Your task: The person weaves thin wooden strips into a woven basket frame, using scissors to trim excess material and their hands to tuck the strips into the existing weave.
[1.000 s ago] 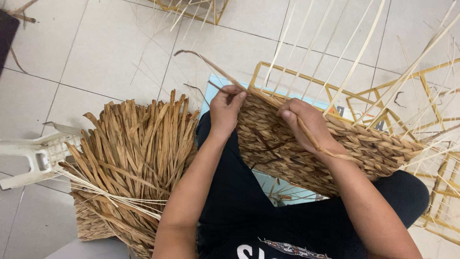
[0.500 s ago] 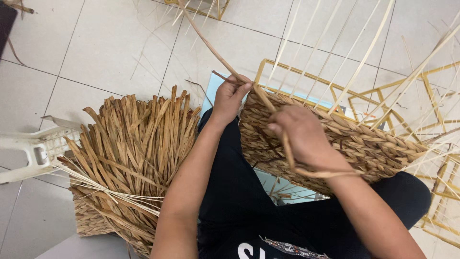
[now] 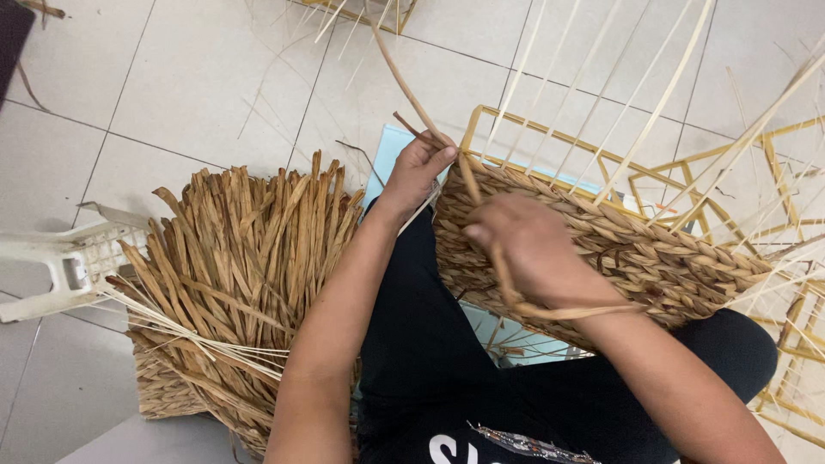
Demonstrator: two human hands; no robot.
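A person seated on a tiled floor (image 3: 215,77) weaves a half-finished basket (image 3: 619,249) resting across the lap, seen from a head-worn camera. The left hand (image 3: 417,172) pinches a long dried fibre strand (image 3: 404,82) against the basket's near corner, grip closed on the strand where it meets the metal wire frame (image 3: 550,142). The right hand (image 3: 528,249) sits on the woven wall, fingers curled shut around the same strand's lower run, which loops out past the wrist to the right.

The work appears part done: several plaited rows already wrap the lower body of the basket, forming a solid brown band. Above that band the pale upright stakes (image 3: 662,94) stand bare and fan outward, so the upper wall and rim look still to be woven.

Beside the left arm lies a thick bundle of dried flat leaves (image 3: 232,275), touching the person's leg, a ready stock of material. A white plastic object (image 3: 60,266) lies at the left edge, just beside the bundle. More yellow wire frames (image 3: 799,344) sit at the right, unwoven. A light blue sheet (image 3: 387,146) shows under the basket.
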